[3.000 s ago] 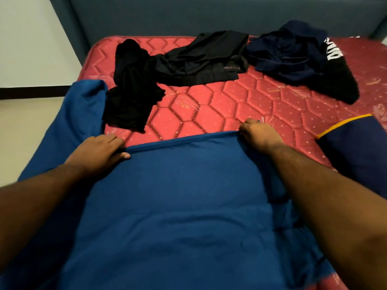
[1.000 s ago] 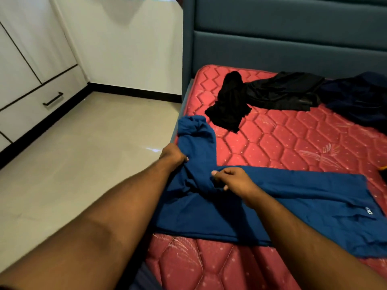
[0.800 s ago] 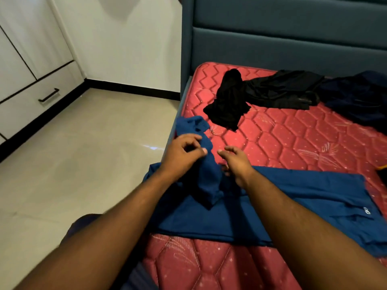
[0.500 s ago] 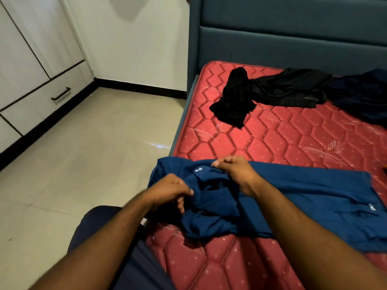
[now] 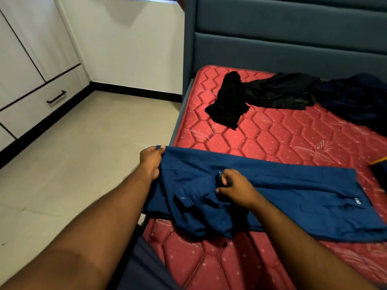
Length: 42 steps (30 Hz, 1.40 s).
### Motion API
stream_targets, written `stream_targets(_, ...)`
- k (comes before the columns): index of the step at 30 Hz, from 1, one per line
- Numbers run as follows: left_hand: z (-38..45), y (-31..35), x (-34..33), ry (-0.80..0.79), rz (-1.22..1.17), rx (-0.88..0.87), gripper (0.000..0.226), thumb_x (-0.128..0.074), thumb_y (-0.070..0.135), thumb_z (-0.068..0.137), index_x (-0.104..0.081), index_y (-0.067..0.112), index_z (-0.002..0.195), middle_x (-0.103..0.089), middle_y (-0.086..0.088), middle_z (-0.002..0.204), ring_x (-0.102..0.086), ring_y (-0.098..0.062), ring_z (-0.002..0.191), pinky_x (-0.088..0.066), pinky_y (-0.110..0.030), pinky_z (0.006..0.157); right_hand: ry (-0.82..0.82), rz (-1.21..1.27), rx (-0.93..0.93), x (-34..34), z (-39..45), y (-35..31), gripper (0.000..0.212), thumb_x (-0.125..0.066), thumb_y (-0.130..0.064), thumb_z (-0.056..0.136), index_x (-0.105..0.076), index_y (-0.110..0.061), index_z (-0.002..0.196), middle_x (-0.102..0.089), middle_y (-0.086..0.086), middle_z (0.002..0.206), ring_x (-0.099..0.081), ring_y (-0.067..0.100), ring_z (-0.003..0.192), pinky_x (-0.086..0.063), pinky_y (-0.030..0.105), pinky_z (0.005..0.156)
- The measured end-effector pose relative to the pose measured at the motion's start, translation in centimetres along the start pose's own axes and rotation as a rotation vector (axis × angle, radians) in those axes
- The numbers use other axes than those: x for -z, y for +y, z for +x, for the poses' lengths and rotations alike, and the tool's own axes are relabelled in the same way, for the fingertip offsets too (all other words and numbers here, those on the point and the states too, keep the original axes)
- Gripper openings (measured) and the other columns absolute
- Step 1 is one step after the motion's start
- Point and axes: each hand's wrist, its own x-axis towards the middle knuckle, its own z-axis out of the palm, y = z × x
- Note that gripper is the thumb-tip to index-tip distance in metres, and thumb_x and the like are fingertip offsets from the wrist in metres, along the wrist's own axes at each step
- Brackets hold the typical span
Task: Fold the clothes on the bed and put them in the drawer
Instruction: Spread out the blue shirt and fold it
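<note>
Left hand [image 5: 151,162]: fingers curled over the far left corner of the blue shirt [image 5: 272,195], right at the bed's edge; held there, by the look of it, to keep that edge taut and square while the other hand works.

Right hand [image 5: 234,188]: thumb and fingers pinched on a bunch of cloth near a button, at the middle of the garment; probably gathering the loose sleeve or placket inward so the fold lies flat.

Blue shirt: spread across the near part of the mattress [image 5: 282,139], long axis left to right, far edge straight, near left part rumpled and doubled over itself. One cuff with a pale button turned up just left of the right hand. Small white logo toward the right end. Judged partly folded, not yet compact enough for a drawer.

Black garment [image 5: 228,103]: heaped and unfolded, well apart from the shirt, toward the headboard [image 5: 293,49]. Touching a second black garment [image 5: 280,93] spread to its right. Dark navy garment [image 5: 360,101] farther right, partly cut off by the frame. All three apparently waiting their turn.

Dark item with a yellow edge [image 5: 380,164]: at the right margin, identity unclear.

Drawer [image 5: 41,101]: white front, black bar handle, closed, across the tiled floor [image 5: 73,164] to the left; likely destination.
</note>
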Motion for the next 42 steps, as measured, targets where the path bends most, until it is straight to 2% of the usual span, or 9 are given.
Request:
stream_targets(5, 2.2, -1.7, 0.2, 0.133, 0.168, 0.031, 0.011, -0.067, 0.001, 0.085, -0.068, -0.002, 0.095, -0.063, -0.008, 0.075, -0.060, -0.020, 0.063, -0.054, -0.029, 0.062, -0.672, 0.093, -0.200, 0.0, -2.3, -0.1, 0.031, -0.074, -0.011, 0.080, -0.045, -0.021, 0.073, -0.051, -0.002, 0.063, -0.049, 0.009, 0.053, -0.043, 0.025, 0.047)
stream_targets(9, 0.5, -2.6, -1.4, 0.383, 0.748, -0.578, 0.040, -0.071, 0.014, 0.079, -0.057, 0.016, 0.117, -0.059, -0.009, 0.115, -0.057, -0.030, 0.100, -0.048, -0.039, 0.085, 0.061, -0.031, -0.162, 1.8, -0.1, 1.8, 0.031, -0.071, -0.033, 0.083, -0.050, -0.019, 0.064, -0.053, -0.007, 0.058, -0.050, 0.009, 0.058, -0.041, 0.028, 0.060)
stream_targets(11, -1.6, -3.1, -4.1, -0.032, 0.852, -0.964, 0.034, -0.067, 0.008, 0.082, -0.062, 0.014, 0.115, -0.063, -0.008, 0.112, -0.058, -0.027, 0.100, -0.046, -0.036, 0.087, 0.283, -0.075, -0.137, 2.1, 1.2, 3.6, 0.021, -0.066, -0.027, 0.086, -0.053, -0.020, 0.070, -0.059, -0.005, 0.070, -0.058, 0.017, 0.073, -0.044, 0.031, 0.070)
stream_targets(14, -2.9, -5.1, -6.4, -0.785, 1.073, -0.772, 0.039, -0.061, 0.023, 0.093, -0.058, 0.012, 0.131, -0.061, -0.007, 0.130, -0.055, -0.020, 0.120, -0.041, -0.031, 0.103, 0.142, -0.279, -0.090, 1.5, 1.7, 7.2, 0.013, -0.063, -0.021, 0.085, -0.064, -0.015, 0.097, -0.065, 0.006, 0.103, -0.060, 0.026, 0.101, -0.047, 0.037, 0.087)
stream_targets(19, -2.7, -7.1, -7.3, -0.791, 1.736, -0.723, 0.063, -0.036, 0.058, 0.096, -0.027, 0.026, 0.150, -0.020, 0.006, 0.159, -0.011, -0.016, 0.148, 0.002, -0.058, 0.115, 0.183, -0.333, -0.300, 5.5, -3.6, 16.4, 0.048, -0.061, -0.034, 0.090, -0.053, -0.019, 0.135, -0.048, 0.004, 0.145, -0.041, 0.022, 0.135, -0.031, 0.037, 0.112)
stream_targets(27, -6.8, -11.2, -15.4, -1.142, 1.737, -0.961, 0.078, -0.035, 0.069, 0.090, -0.015, 0.028, 0.154, -0.003, 0.006, 0.162, 0.002, -0.017, 0.149, 0.003, -0.052, 0.119, 0.153, -0.465, -0.464, 9.9, -6.6, 22.8, 0.057, -0.035, -0.055, 0.097, -0.028, -0.033, 0.149, -0.016, -0.004, 0.160, -0.008, 0.018, 0.148, -0.006, 0.048, 0.117)
stream_targets(34, -6.9, -11.2, -18.6, -1.123, 1.430, -0.942, 0.106, -0.002, 0.090, 0.068, -0.061, 0.027, 0.128, -0.049, 0.007, 0.144, -0.029, -0.008, 0.142, -0.005, -0.038, 0.119, 0.645, -0.130, -0.407, 13.1, -5.6, 25.4, 0.031, -0.055, -0.011, 0.093, -0.062, 0.008, 0.116, -0.053, 0.027, 0.133, -0.040, 0.039, 0.134, -0.025, 0.040, 0.115)
stream_targets(38, -7.5, -13.9, -20.0, -1.221, 1.491, -0.978, 0.100, -0.010, 0.085, 0.073, -0.037, 0.023, 0.147, -0.027, 0.005, 0.158, -0.009, -0.008, 0.147, 0.005, -0.033, 0.118, 0.676, -0.275, -0.552, 14.8, -6.8, 26.9, 0.019, -0.055, -0.002, 0.088, -0.068, 0.006, 0.098, -0.065, 0.030, 0.104, -0.059, 0.044, 0.105, -0.037, 0.048, 0.106)
stream_targets(42, -7.4, -14.4, -20.8, -1.148, 1.330, -1.014, 0.091, -0.011, 0.082, 0.081, -0.063, 0.021, 0.125, -0.050, 0.003, 0.144, -0.029, -0.013, 0.143, -0.006, -0.037, 0.120, 0.900, -0.213, -0.677, 16.6, -7.0, 27.6, 0.021, -0.058, -0.012, 0.087, -0.073, -0.004, 0.100, -0.069, 0.025, 0.100, -0.063, 0.042, 0.096, -0.045, 0.047, 0.095)
